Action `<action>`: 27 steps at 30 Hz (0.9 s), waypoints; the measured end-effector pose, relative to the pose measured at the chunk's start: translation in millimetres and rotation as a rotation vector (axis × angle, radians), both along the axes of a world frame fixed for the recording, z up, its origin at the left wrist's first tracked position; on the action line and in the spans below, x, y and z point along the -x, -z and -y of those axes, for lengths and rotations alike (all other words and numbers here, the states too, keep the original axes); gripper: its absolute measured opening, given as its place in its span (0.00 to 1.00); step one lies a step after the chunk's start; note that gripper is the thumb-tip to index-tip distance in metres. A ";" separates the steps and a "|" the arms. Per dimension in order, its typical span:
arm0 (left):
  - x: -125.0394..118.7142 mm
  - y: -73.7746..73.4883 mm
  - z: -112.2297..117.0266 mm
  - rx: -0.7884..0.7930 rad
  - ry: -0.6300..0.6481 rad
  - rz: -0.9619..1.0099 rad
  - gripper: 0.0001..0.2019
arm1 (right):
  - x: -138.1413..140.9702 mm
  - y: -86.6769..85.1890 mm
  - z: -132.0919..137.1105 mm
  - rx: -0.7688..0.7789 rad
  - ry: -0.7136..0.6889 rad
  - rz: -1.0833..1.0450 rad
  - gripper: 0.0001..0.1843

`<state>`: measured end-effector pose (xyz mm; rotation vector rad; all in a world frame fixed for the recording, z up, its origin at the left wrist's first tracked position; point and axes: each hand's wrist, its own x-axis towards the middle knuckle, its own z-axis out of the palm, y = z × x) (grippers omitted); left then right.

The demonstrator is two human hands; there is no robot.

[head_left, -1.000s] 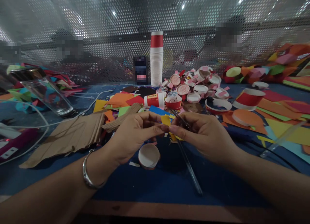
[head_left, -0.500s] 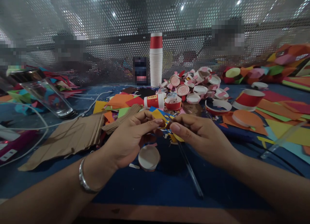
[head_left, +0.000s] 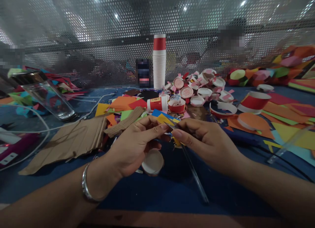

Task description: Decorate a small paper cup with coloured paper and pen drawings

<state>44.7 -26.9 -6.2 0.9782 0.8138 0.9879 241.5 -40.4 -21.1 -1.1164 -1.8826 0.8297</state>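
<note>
My left hand (head_left: 134, 141) is closed in a pinch, thumb against forefinger; what it holds is too small and hidden to make out. My right hand (head_left: 205, 139) is closed around small scissors (head_left: 169, 123), whose thin grey blades point at my left fingertips. Yellow paper (head_left: 161, 118) and blue paper (head_left: 157, 113) show just beyond the fingertips. A cut-down white paper cup (head_left: 153, 162) is below my left hand, its open side facing me. A clear thin tube (head_left: 197, 178) slants across the blue table under my right hand.
Brown cardboard (head_left: 76, 134) and a glass bottle (head_left: 52, 98) are on the left. A tall stack of paper cups (head_left: 159, 67) stands at the back, beside a heap of cut cup pieces (head_left: 204, 91). Coloured paper sheets (head_left: 292, 132) cover the right. A perforated metal screen (head_left: 110, 40) rises behind.
The scissor blades have come into clear view, parted between my hands. My hands have shifted only slightly, and the whole view has moved a little.
</note>
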 end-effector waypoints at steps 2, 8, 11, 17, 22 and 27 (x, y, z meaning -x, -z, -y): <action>0.4 0.3 0.0 -0.003 0.009 -0.004 0.07 | 0.0 -0.8 0.4 -0.008 -0.006 -0.002 0.22; 0.0 -0.7 -0.6 -0.007 0.009 -0.026 0.07 | -0.2 -1.1 0.2 -0.016 -0.014 0.005 0.22; 0.1 -1.0 -0.4 0.001 0.009 -0.032 0.07 | -0.5 -0.7 0.1 -0.012 -0.006 0.020 0.23; 0.2 -1.0 -0.3 0.024 -0.001 -0.055 0.08 | -0.6 -0.3 0.2 -0.025 -0.008 0.001 0.22; -0.1 -1.6 -0.1 0.030 -0.005 -0.062 0.08 | -1.2 -0.6 -0.4 -0.033 -0.007 -0.029 0.23; 0.9 -2.0 0.0 0.009 -0.003 -0.070 0.08 | -2.3 0.5 -1.3 0.022 -0.032 -0.029 0.23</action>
